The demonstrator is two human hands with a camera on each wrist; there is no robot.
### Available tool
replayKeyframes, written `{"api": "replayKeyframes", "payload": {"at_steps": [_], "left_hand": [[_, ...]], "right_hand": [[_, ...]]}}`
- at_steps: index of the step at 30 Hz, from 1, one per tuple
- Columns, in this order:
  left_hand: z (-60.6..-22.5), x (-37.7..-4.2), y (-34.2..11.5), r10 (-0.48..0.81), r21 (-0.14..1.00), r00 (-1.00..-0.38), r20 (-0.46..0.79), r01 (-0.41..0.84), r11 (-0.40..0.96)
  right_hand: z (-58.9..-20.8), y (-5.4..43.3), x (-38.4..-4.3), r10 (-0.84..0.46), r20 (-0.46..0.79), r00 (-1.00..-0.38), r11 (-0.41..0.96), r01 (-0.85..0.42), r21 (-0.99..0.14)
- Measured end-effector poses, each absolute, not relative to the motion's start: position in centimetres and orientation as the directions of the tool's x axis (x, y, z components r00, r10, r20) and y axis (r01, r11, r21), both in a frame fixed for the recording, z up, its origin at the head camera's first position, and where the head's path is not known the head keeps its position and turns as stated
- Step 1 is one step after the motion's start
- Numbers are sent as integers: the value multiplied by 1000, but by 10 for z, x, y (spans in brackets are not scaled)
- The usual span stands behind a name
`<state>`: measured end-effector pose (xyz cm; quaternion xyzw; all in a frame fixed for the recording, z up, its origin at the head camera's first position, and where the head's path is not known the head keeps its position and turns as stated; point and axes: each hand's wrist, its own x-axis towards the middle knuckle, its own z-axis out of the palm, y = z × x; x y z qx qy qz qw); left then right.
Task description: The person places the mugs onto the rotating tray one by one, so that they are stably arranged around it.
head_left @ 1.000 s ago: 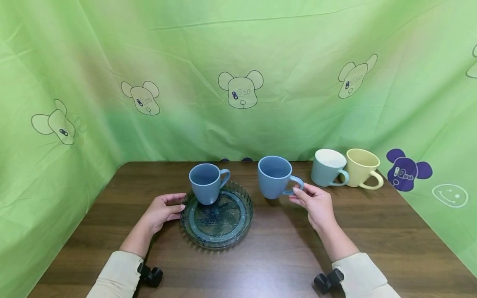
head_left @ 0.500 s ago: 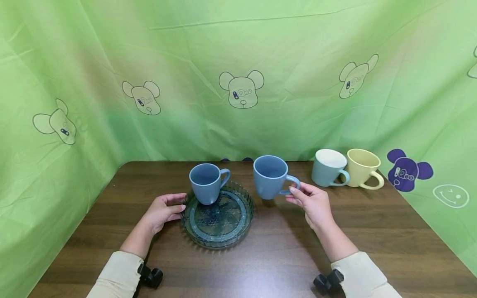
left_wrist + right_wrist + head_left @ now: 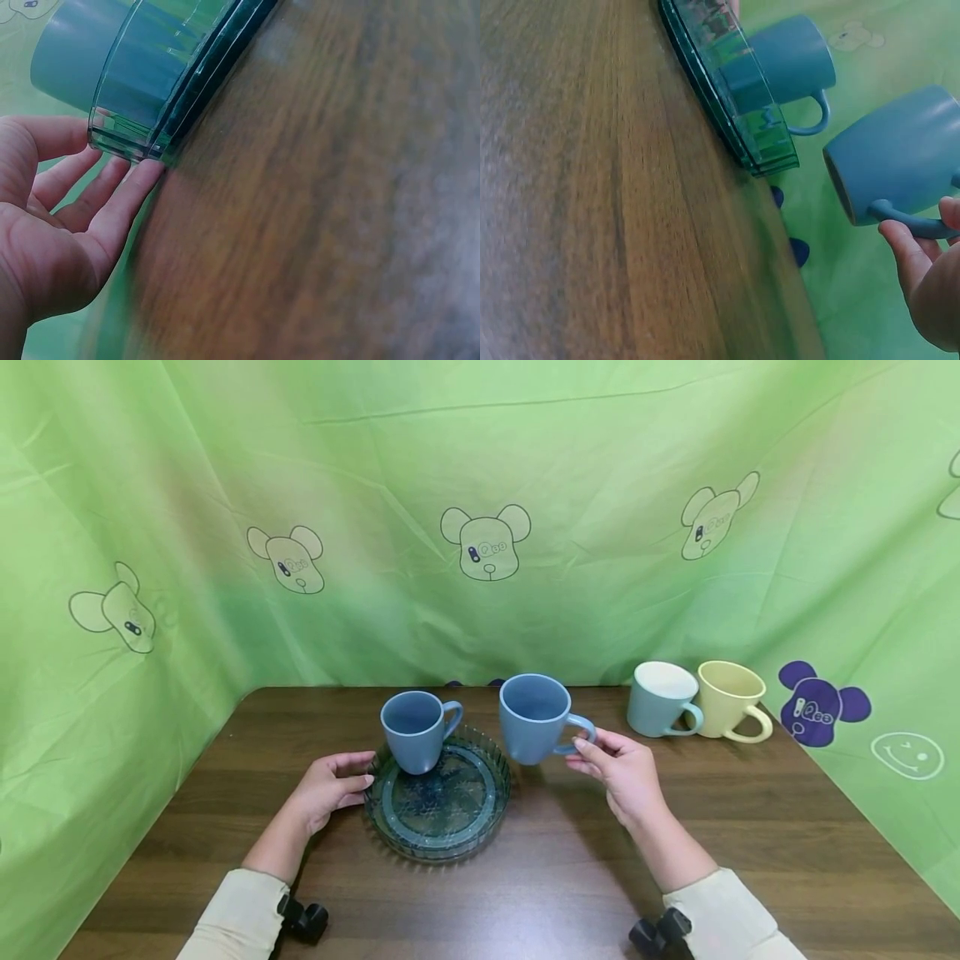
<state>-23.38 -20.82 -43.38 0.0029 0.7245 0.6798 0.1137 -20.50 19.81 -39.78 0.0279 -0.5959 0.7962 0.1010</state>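
Blue all over, the first mug point(image 3: 531, 727) hangs roughly upright above the table point(image 3: 562, 893), its handle pinched between the thumb and fingers of my right hand point(image 3: 621, 772). It is just beside the glass dish point(image 3: 437, 841), to the right. My left hand point(image 3: 324, 787) is at the dish's other edge — fingers loosely extended, tips and thumb touching the side. Inside the dish stands a second blue mug point(image 3: 414, 739). Well to the right, a teal mug point(image 3: 654, 710) and a yellow mug point(image 3: 722, 706) stand side by side — green cloth point(image 3: 585, 618) behind.
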Motion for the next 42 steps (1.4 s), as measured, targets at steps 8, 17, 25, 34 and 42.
{"api": "replayKeyframes", "payload": {"at_steps": [8,17,25,34,42], "left_hand": [[-433,-232,-207,148,985,-975,-164,-155,71],[-434,-230,-205,142,986,-977,-160,-152,65],[-434,-229,-206,147,987,-977,-155,-146,66],[-435,-228,-206,143,986,-976,-162,-157,49],[-435,-226,-207,145,986,-975,-169,-165,38]], "right_hand": [[-394,191,-203,105,161,-981,-265,-183,-947],[-393,183,-201,84,155,-984,-264,-172,-949],[-391,175,-200,60,152,-987,-252,-162,-954],[-392,167,-200,34,122,-992,-232,-126,-964],[-395,158,-202,44,101,-994,-239,-108,-965]]}}
